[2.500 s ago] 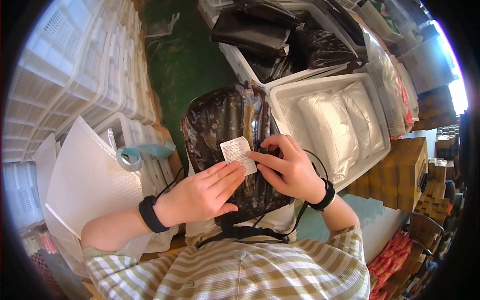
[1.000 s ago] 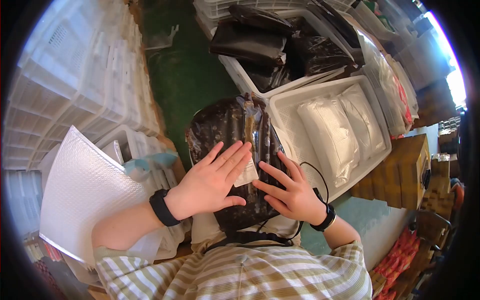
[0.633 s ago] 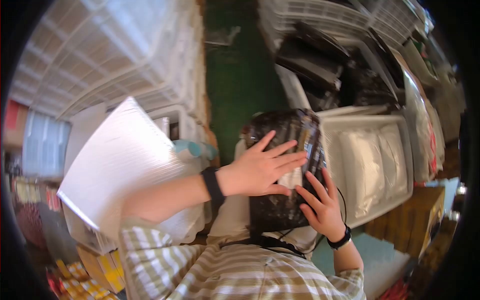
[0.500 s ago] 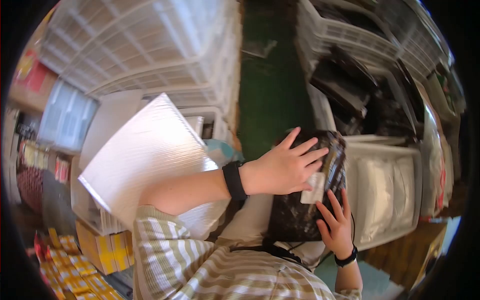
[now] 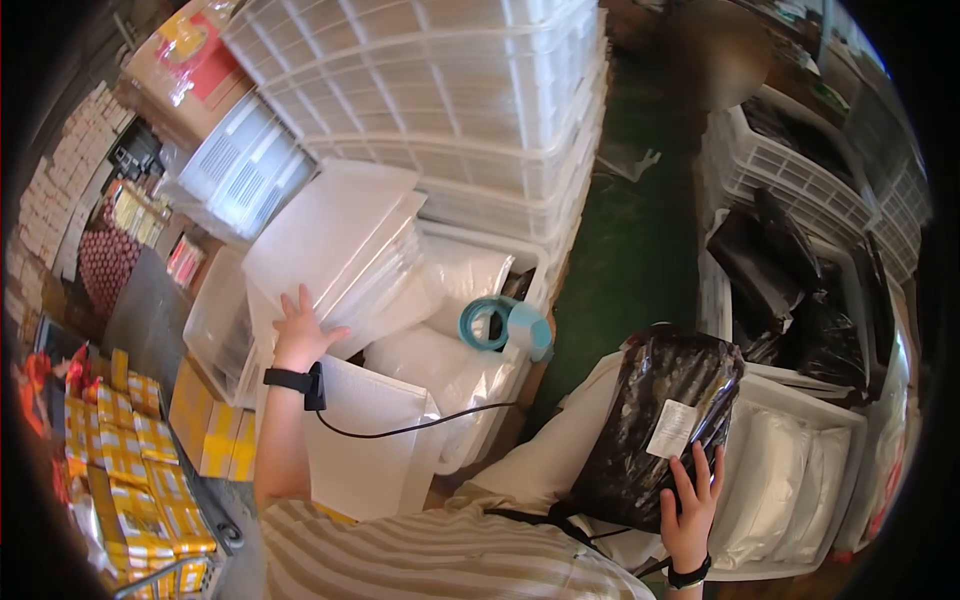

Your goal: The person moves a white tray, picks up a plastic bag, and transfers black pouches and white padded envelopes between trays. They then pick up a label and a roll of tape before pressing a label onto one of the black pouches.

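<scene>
A shiny black plastic package (image 5: 640, 420) with a white label (image 5: 673, 428) lies across my lap. My right hand (image 5: 690, 510) rests spread on its lower right side, just below the label. Over at the left, my left hand (image 5: 300, 335) has its fingers apart and touches a stack of white padded mailers (image 5: 345, 250) standing in a white crate. Below that hand is another white mailer (image 5: 370, 430). A teal tape dispenser (image 5: 525, 332) sits on the crate's right part, among clear bags.
Tall stacked white crates (image 5: 430, 90) stand behind the mailers. To the right are a crate of black packages (image 5: 765, 270) and a bin with white pouches (image 5: 775, 480). Yellow-taped boxes (image 5: 135, 480) fill the lower left. Green floor (image 5: 625, 240) runs between the stacks.
My left hand has left the black package and moved left to the mailers. The silvery sheet seen earlier under my left arm no longer shows. The view has shifted left.
</scene>
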The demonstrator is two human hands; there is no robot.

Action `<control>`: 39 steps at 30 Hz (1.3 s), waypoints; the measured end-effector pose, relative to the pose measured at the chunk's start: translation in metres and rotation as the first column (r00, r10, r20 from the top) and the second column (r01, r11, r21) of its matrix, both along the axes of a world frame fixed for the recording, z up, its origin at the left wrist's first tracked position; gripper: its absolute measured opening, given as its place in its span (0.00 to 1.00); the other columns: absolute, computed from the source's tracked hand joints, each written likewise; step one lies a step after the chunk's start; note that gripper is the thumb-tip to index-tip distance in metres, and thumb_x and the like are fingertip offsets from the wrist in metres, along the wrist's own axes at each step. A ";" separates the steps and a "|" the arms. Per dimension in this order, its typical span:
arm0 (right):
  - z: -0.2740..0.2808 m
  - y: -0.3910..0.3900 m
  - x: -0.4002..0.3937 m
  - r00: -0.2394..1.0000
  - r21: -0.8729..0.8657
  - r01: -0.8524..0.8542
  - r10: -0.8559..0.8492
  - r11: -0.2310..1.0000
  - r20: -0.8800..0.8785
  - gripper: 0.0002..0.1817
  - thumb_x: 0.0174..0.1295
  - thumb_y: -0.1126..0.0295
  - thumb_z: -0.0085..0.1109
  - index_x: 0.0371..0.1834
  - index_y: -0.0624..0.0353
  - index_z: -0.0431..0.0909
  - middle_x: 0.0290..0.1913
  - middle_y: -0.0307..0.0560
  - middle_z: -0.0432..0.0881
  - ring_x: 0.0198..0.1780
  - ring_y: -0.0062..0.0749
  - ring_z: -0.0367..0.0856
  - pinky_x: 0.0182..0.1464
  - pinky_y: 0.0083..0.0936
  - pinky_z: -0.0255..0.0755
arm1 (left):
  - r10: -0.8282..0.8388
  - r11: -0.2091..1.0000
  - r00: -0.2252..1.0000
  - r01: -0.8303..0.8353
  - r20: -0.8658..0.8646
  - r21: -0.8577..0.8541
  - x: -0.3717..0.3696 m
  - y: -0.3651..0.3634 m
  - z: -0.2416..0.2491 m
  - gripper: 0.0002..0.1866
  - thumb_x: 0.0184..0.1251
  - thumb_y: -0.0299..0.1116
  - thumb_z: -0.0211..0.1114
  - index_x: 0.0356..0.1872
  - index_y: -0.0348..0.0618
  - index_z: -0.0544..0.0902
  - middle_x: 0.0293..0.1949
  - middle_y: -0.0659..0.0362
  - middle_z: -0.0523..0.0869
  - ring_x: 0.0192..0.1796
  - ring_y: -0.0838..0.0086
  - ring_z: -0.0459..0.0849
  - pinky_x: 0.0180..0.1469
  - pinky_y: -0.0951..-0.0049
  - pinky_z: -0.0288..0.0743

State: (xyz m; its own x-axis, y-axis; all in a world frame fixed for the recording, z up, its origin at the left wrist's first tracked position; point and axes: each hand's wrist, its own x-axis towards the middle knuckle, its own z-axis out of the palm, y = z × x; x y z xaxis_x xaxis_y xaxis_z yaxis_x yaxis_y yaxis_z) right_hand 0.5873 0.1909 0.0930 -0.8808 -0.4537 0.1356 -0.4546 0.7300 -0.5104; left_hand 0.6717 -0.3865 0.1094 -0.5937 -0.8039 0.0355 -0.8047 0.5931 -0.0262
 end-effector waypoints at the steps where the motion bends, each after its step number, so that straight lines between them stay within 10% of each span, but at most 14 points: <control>1: 0.000 -0.001 0.001 1.000 -0.004 0.004 -0.004 1.000 0.003 0.21 0.54 0.73 0.56 0.53 0.56 0.77 0.66 0.56 0.65 0.70 0.66 0.51 0.68 0.53 0.49 | 0.011 1.000 0.998 -0.013 -0.061 -0.024 0.012 0.004 -0.006 0.59 0.41 0.49 0.77 0.73 0.51 0.47 0.70 0.35 0.49 0.66 0.28 0.55 0.63 0.38 0.58; 9: -0.008 0.000 0.001 1.000 0.029 -0.006 0.007 1.000 -0.021 0.19 0.59 0.69 0.52 0.55 0.59 0.76 0.67 0.55 0.64 0.72 0.63 0.48 0.69 0.52 0.47 | -0.255 0.895 0.749 0.422 -0.611 0.144 0.074 -0.019 -0.012 0.40 0.42 0.19 0.64 0.64 0.50 0.66 0.71 0.43 0.55 0.72 0.42 0.49 0.72 0.55 0.48; 15: -0.012 0.000 0.002 1.000 0.009 -0.001 0.001 1.000 -0.027 0.19 0.60 0.69 0.51 0.55 0.60 0.76 0.68 0.54 0.63 0.72 0.62 0.48 0.70 0.52 0.45 | -0.331 0.863 0.809 0.468 -0.486 0.191 0.091 0.006 0.003 0.22 0.39 0.11 0.57 0.38 0.45 0.82 0.73 0.51 0.55 0.75 0.45 0.42 0.72 0.57 0.49; 24: -0.009 -0.001 0.004 0.999 -0.009 -0.005 0.004 1.000 -0.047 0.20 0.58 0.73 0.50 0.55 0.62 0.75 0.68 0.54 0.63 0.73 0.57 0.48 0.71 0.48 0.43 | -0.449 0.830 0.788 0.542 -0.421 0.130 0.086 0.012 0.048 0.11 0.46 0.17 0.65 0.33 0.40 0.79 0.64 0.51 0.70 0.71 0.53 0.60 0.67 0.59 0.60; 27: -0.007 -0.004 0.003 0.999 -0.009 0.004 -0.004 1.000 -0.046 0.20 0.57 0.74 0.51 0.55 0.61 0.76 0.68 0.54 0.63 0.73 0.57 0.48 0.71 0.49 0.43 | -0.242 0.877 0.710 0.452 -0.661 0.164 0.062 0.008 0.088 0.12 0.52 0.22 0.64 0.39 0.38 0.78 0.58 0.49 0.76 0.65 0.55 0.69 0.63 0.60 0.65; 31: -0.006 -0.005 0.004 1.000 -0.014 0.024 -0.024 1.000 -0.018 0.21 0.56 0.74 0.52 0.55 0.60 0.76 0.68 0.53 0.64 0.72 0.58 0.49 0.70 0.49 0.44 | -0.253 0.964 0.811 0.163 -0.528 -0.212 0.006 -0.081 0.099 0.19 0.59 0.36 0.62 0.48 0.34 0.76 0.55 0.45 0.78 0.58 0.54 0.75 0.59 0.61 0.68; 36: -0.006 -0.003 0.004 0.999 -0.018 0.030 -0.030 0.999 -0.012 0.20 0.55 0.74 0.52 0.54 0.59 0.77 0.67 0.53 0.65 0.72 0.59 0.49 0.70 0.49 0.45 | 0.174 0.884 0.931 -0.291 -0.321 -0.366 -0.071 -0.101 0.082 0.21 0.59 0.38 0.62 0.51 0.37 0.75 0.50 0.42 0.79 0.54 0.54 0.78 0.56 0.58 0.69; 39: -0.007 -0.002 0.002 1.000 -0.009 0.026 -0.026 1.000 -0.011 0.20 0.55 0.74 0.52 0.54 0.59 0.77 0.67 0.53 0.65 0.72 0.59 0.50 0.70 0.50 0.45 | -0.023 0.787 0.952 -0.170 -0.304 -0.593 -0.084 -0.094 0.058 0.19 0.59 0.41 0.63 0.48 0.41 0.78 0.43 0.43 0.82 0.48 0.54 0.81 0.52 0.60 0.73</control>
State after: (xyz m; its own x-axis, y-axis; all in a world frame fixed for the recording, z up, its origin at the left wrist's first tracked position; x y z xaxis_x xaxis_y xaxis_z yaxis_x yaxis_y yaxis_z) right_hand 0.5888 0.1889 0.0861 -0.8906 -0.4295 0.1495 -0.4413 0.7368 -0.5122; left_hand 0.5874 -0.4810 0.1677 -0.4196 -0.5968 0.6839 -0.8739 0.4693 -0.1267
